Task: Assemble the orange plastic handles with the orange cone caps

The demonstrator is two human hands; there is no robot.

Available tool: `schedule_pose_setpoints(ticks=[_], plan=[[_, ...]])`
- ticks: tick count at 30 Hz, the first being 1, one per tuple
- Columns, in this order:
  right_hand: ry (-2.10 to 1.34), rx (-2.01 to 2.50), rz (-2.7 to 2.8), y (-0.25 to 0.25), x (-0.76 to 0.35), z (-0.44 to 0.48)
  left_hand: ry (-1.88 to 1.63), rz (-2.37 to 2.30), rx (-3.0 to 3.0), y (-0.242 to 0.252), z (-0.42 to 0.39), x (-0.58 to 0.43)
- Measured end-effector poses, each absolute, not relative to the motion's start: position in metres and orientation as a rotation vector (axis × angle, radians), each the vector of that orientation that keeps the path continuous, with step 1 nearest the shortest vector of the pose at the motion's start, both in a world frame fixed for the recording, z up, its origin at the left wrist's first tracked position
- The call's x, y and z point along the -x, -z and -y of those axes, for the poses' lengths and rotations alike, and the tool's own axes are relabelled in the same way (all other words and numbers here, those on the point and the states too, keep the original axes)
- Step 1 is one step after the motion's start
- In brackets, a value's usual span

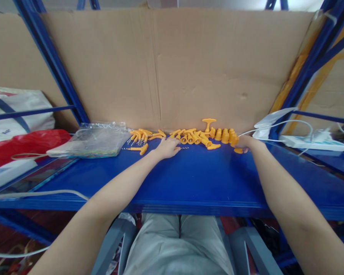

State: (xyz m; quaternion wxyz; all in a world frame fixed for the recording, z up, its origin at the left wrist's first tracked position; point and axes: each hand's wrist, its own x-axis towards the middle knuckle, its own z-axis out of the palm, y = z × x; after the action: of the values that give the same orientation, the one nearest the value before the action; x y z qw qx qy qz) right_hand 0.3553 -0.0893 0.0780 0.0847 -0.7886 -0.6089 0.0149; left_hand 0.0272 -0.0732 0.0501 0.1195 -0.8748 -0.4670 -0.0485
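Observation:
My left hand (168, 148) is at the middle of the blue shelf, fingers closed around a yellow-handled corkscrew (184, 148) whose metal spiral points right; its handle is mostly hidden. Further right, my right hand (245, 143) is closed at the end of a row of yellow bell-shaped sleeves (225, 136). Its fingertips are on a yellow piece (238, 151), apparently another sleeve, partly covered by the hand. Between my hands lie several yellow sleeves with handles (197, 138), some with their round openings toward me. One T-shaped yellow piece (209, 123) stands upright behind them.
More yellow corkscrews (139, 135) lie left of my left hand. A clear plastic bag (96, 139) and a red bag (31, 147) are at the left. A white power strip (313, 143) with cables sits at the right. Cardboard (218, 65) walls off the back.

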Motion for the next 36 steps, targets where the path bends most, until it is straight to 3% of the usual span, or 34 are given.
schedule_pose_setpoints(ticks=[3,6,10,15,24,36], plan=[[-0.425,2.468,1.843,-0.080,-0.347,0.093,0.084,1.457,2.446,-0.053,0.077,-0.029],[-0.529,2.405,1.959,-0.083,-0.338,0.094,0.004,1.643,2.314,-0.058,0.081,-0.028],[-0.271,2.377,2.080,-0.085,-0.325,0.093,-0.136,1.829,2.318,-0.064,0.078,-0.023],[0.074,2.123,2.279,-0.082,-0.308,0.091,-0.164,1.700,2.465,-0.062,0.070,-0.019],[0.081,1.750,2.414,-0.072,-0.279,0.092,0.170,1.538,2.593,-0.058,0.075,-0.028],[0.159,1.815,2.371,-0.074,-0.281,0.093,0.190,1.533,2.593,-0.056,0.074,-0.027]])
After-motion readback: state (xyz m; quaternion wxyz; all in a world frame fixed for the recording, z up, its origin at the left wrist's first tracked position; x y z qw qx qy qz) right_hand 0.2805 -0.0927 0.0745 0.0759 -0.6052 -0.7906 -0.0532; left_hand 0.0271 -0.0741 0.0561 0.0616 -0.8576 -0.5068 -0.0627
